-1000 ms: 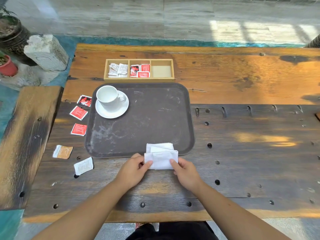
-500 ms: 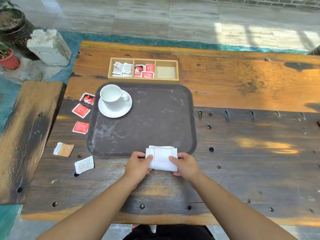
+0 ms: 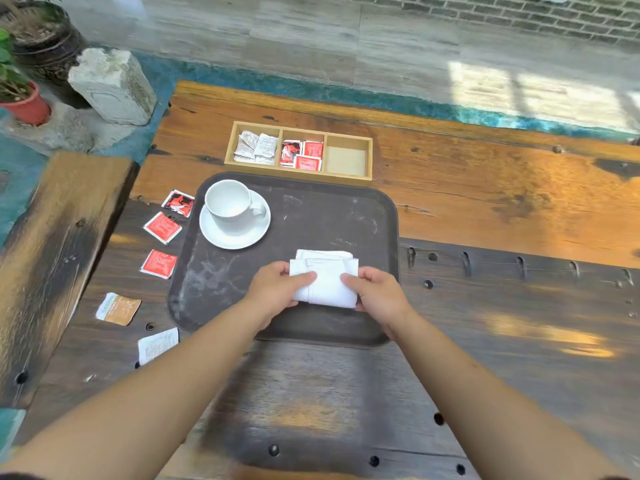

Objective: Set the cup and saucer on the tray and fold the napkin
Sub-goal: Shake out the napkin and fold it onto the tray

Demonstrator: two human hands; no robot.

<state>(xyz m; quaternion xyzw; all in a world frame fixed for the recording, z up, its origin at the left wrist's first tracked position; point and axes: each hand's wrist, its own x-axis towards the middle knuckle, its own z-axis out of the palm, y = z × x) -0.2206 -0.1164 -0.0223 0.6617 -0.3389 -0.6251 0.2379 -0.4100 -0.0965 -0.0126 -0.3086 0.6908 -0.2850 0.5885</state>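
A white cup (image 3: 229, 205) stands upright on its white saucer (image 3: 239, 236) in the far left corner of the dark brown tray (image 3: 332, 216). A folded white napkin (image 3: 327, 280) is over the tray's near middle. My left hand (image 3: 273, 292) grips its left edge and my right hand (image 3: 377, 292) grips its right edge, thumbs on top. Whether the napkin rests on the tray or hangs just above it I cannot tell.
A wooden three-part box (image 3: 299, 152) with white and red sachets sits beyond the tray. Loose red sachets (image 3: 162, 227), an orange one (image 3: 118, 308) and a white one (image 3: 157, 344) lie left of the tray. Stone block (image 3: 110, 84) and plant pots (image 3: 24, 102) stand far left.
Both hands have carried the folded napkin forward from the table's near edge onto the area over the tray. The cup and saucer have not moved.
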